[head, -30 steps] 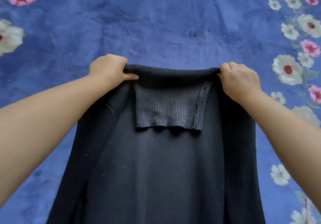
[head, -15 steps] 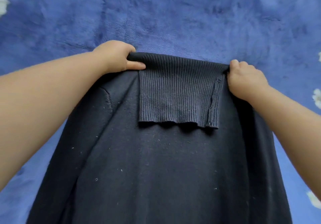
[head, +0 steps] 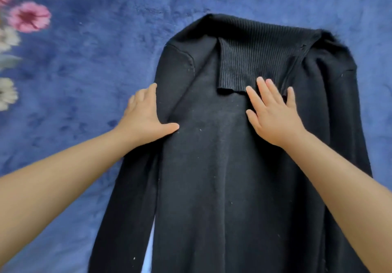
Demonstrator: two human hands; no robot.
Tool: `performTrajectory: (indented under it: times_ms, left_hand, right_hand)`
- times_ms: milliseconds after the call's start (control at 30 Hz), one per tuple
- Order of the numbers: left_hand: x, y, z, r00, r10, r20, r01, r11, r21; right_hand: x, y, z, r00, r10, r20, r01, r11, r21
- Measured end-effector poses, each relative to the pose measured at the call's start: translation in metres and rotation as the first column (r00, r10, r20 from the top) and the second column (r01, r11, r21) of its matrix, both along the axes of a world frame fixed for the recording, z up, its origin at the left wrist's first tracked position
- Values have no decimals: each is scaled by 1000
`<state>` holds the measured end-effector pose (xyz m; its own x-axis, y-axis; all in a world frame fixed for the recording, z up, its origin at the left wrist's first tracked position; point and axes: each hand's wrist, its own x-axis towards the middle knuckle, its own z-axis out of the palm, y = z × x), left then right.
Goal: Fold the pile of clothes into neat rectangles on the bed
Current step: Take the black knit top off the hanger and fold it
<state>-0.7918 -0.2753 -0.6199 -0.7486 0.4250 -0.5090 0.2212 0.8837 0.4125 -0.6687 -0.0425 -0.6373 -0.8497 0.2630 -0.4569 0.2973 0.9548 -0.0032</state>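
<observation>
Black knit fills the middle of my view: a dark sweater [head: 222, 166] lies spread on the bed, over a plush blue blanket [head: 95, 71] printed with pink and cream flowers [head: 29, 16] along the far left. Its ribbed collar [head: 254, 60] is folded down toward me at the far end, and the collar's lower edge lies just at the fingertips of my right hand [head: 273, 113].

That right hand lies flat on the chest of the sweater, fingers straight and slightly spread, palm down, holding nothing. My left hand [head: 146, 113] rests at the sweater's left edge, just below the shoulder seam; its thumb lies across the black fabric and its fingers lie straight along the border of cloth and blanket. I cannot tell whether any fingertips are tucked under the edge.

On the left, the sleeve runs down beside the body of the sweater toward me, with a thin pale gap between them near the bottom of the view. The right edge falls away in soft folds past my right forearm. The near end of the sweater runs out of view.

Bare blue blanket lies wide to the left of the sweater and beyond the collar at the far side; a narrower strip shows on the right.
</observation>
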Motion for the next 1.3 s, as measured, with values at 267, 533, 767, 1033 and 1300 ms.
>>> performTrajectory:
  times_ms: [267, 533, 767, 1033, 1300]
  left_hand:
    - [10, -74, 11, 696, 205, 688, -149, 979, -140]
    - [56, -123, 18, 362, 392, 846, -723, 691, -11]
    - [-3, -100, 78, 440, 423, 792, -885, 356, 301]
    - [-42, -39, 159, 449, 358, 819, -891, 252, 378]
    - [26, 108, 150, 224, -79, 971, -721, 657, 220]
  right_hand:
    - [30, -51, 7, 984, -136, 111, 144, 987, -68]
    - [75, -84, 14, 965, -157, 208, 183, 977, -110]
    - [78, -94, 27, 940, -86, 330, 133, 983, -124]
    - [90, -62, 64, 877, -369, 307, 477, 740, -474]
    - [118, 2, 76, 412, -888, 203, 724, 184, -665]
